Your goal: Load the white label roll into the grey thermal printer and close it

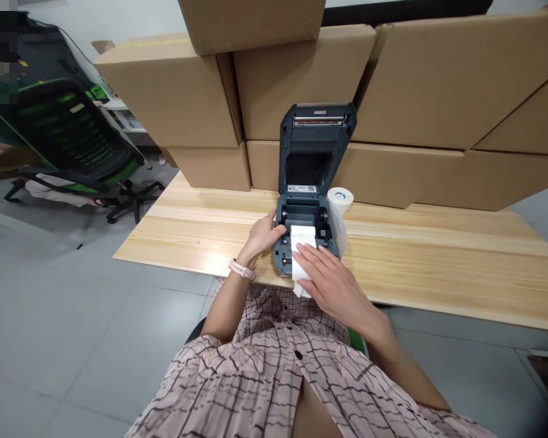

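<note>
Right grip (331, 283): a bare hand, wide, fingers extended and laid flat on a white paper strip (297, 269), closed around nothing. Left grip (265, 234): thumb over the left rim of a dark grey printer (281, 258), remaining fingers mostly hidden along its outer side; I cannot tell whether they are clasped. A pale pink wristband (242, 269) sits on that wrist.

The paper strip leads from a small white roll (302, 231) inside the printer, and its uneven end hangs past the front edge. The right hand covers part of the strip and the printer's right front portion. Just beside the printer's far right side stands a larger white roll (341, 201), with a loose pale strip (339, 231) curving along the printer's flank. Cardboard boxes (415, 79) are stacked close behind the raised lid (296, 146); contact between them cannot be judged from here.

The printer stands near the front edge of the wooden surface (438, 267). Its front faces the wearer and its long axis runs from the wearer toward the boxes, the lid rising at the far end. The paper strip follows that same line.

Farther left, on the grey tiled floor (95, 340), a black and green chair (59, 128) holds a seated person, partly in view.
</note>
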Demonstrator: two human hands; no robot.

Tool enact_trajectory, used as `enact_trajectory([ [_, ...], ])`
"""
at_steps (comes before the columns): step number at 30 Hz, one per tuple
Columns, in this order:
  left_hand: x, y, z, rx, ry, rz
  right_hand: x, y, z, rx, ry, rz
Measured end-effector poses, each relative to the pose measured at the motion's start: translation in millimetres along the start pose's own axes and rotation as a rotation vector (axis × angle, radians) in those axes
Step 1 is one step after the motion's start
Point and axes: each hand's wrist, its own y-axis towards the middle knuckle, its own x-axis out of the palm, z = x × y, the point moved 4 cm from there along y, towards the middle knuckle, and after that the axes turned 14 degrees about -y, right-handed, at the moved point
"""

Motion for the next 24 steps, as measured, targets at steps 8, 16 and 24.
enact_trajectory([
  [8, 1.7, -1, -4, -0.017, -0.004, 0.027, 4, -4, -3, 0.058, 0.006, 0.027],
  [16, 11.2, -31, -11, 0.025, -0.233, 0.194, 3, -7, -2, 0.074, 0.085, 0.023],
  [24, 37.9, -93, -10, -0.134, -0.680, -0.005, -76, 60, 108, 0.267, 0.295, 0.667],
])
